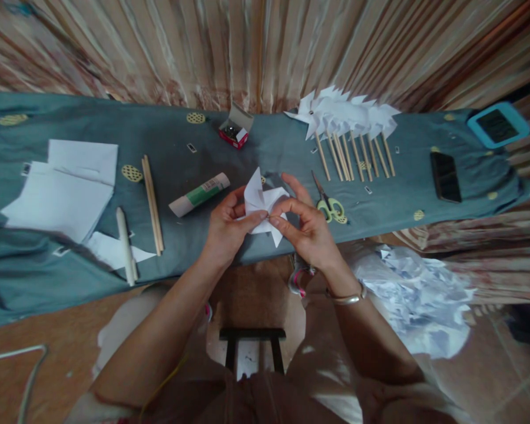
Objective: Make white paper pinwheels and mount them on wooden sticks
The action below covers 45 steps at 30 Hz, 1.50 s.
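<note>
Between my hands is a white paper pinwheel point(258, 203), its points folded in toward the middle. My left hand point(229, 227) grips it from the left side, thumb on the front near the centre. My right hand point(307, 227) pinches thumb and forefinger at the centre, on a tiny thing too small to make out, perhaps the end of a pin. Just right of that hand lie scissors with green handles point(331, 209). A green and white glue tube point(199, 194) lies left of my left hand. Behind, an open red box point(235, 132) holds small metallic pieces.
Finished pinwheels point(351, 112) on wooden sticks lie in a row at the back. White paper sheets point(66, 194), loose sticks point(152, 206) and a white pen-like tool point(124, 244) are on the left. A phone point(446, 176) and blue-framed device point(499, 125) are right; a bag of paper scraps point(417, 300) stands below.
</note>
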{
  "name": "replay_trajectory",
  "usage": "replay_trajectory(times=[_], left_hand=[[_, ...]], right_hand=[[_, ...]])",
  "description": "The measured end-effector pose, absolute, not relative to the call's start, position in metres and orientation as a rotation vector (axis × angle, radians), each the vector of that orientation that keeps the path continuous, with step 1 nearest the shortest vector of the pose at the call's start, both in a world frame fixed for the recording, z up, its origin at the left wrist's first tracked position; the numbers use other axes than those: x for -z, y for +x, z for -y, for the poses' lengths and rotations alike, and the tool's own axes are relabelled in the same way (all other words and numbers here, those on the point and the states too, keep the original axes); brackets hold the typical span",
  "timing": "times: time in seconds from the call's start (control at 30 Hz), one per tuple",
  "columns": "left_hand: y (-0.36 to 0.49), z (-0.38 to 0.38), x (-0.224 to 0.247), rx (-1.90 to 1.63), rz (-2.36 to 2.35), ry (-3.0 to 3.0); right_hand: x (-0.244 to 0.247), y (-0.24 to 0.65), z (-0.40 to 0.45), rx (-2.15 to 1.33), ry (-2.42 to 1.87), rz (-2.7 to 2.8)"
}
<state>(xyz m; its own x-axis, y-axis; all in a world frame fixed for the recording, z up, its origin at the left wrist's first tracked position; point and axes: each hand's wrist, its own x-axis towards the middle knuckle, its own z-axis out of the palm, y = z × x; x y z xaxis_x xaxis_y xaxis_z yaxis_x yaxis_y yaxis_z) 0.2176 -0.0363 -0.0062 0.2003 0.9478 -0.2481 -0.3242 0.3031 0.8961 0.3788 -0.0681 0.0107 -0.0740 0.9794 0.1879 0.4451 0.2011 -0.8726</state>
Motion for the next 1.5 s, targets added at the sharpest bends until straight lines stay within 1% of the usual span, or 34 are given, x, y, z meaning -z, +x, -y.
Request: replay_trajectory(times=[0.5,0.8,1.1,1.43,1.5], left_hand=[[0.216,0.037,0.007,-1.042,-0.961,0.835],[0.216,0.037,0.005,-1.086,-0.954,0.892],[0.212,0.036,0.006,-1.038,-0.966,0.957],[0.213,0.036,0.005,-1.058,-0.95,0.926],[0.213,0.035,0.006,-1.058,-0.945,0.926]], right_hand=[[-0.009,0.378,0.067,-0.86,-1.347,1.646],[-0.005,0.375,0.067,-0.933,-1.362,1.54],[0.001,0.374,0.066,-0.953,-1.366,1.477],[0.01,0.374,0.064,-0.847,-1.413,1.399],[0.014,0.373,0.063,-0.883,-1.403,1.327]])
